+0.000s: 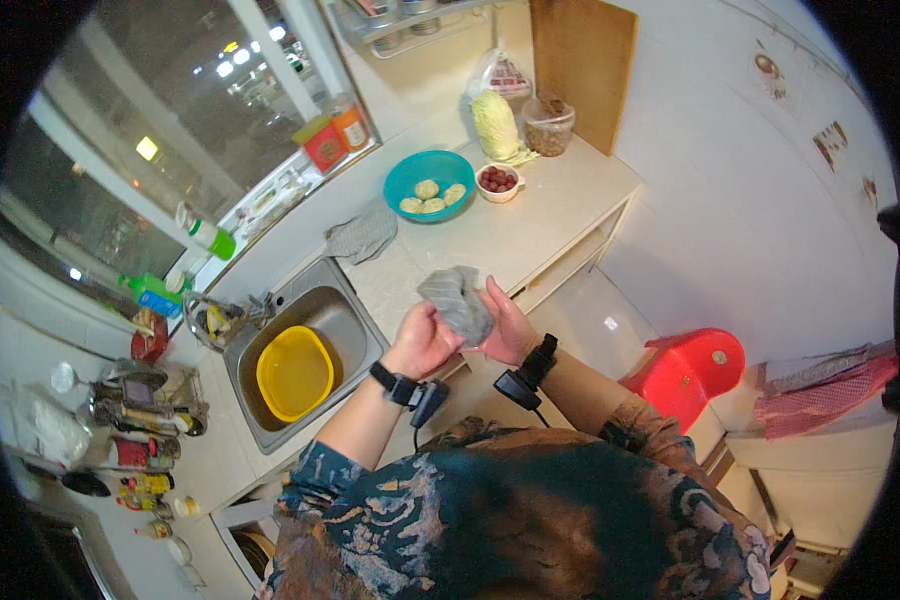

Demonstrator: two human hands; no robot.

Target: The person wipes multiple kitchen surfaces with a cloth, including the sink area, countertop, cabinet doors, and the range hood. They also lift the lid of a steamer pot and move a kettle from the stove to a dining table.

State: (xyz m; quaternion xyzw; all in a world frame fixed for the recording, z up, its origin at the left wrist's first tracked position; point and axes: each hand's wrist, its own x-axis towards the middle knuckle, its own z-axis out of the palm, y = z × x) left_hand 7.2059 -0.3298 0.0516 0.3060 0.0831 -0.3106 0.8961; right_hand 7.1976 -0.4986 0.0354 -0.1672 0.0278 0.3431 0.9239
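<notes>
A crumpled grey cloth (461, 304) is held between my two hands, in front of the counter's edge. My left hand (422, 341) grips its lower left side with the fingers curled in. On the other side, my right hand (508, 326) lies against the cloth with its thumb and fingers extended. Whether anything is wrapped inside the cloth is hidden. A second grey cloth (361, 234) lies on the counter beside the sink. Beyond it stands a teal plastic bowl (401, 169) holding several pale round dough-like pieces (426, 189).
A steel sink (352, 315) at left contains a yellow basin (296, 375). Farther back are a small bowl of red fruit (498, 182), a napa cabbage (495, 124) and a tub (549, 127). A wooden board (581, 75) leans on the wall. A red plastic stool (682, 375) stands at right.
</notes>
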